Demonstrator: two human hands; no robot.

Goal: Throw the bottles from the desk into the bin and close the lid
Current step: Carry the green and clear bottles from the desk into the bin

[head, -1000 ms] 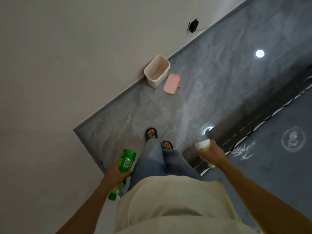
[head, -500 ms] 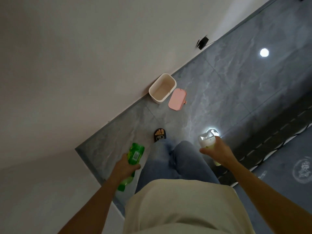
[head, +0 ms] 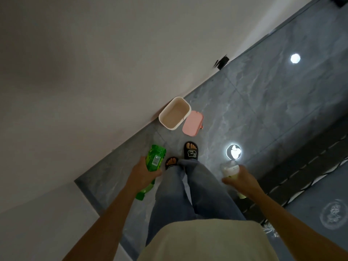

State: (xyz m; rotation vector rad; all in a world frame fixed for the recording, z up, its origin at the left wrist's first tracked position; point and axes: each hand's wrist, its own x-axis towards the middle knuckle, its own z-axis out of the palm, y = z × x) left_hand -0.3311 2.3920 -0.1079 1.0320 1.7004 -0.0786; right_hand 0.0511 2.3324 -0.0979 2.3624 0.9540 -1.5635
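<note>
Your left hand grips a green bottle; your right hand holds what looks like a pale bottle; the open bin stands at the floor's wall edge, pink lid beside it; step close, drop straight down.

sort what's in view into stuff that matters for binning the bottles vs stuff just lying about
Part of the job:
green bottle, in the left hand
pale bottle, in the right hand
open bin by the wall
pink lid on the floor beside it

Just there:
black object at the wall's foot
patterned rug
</note>
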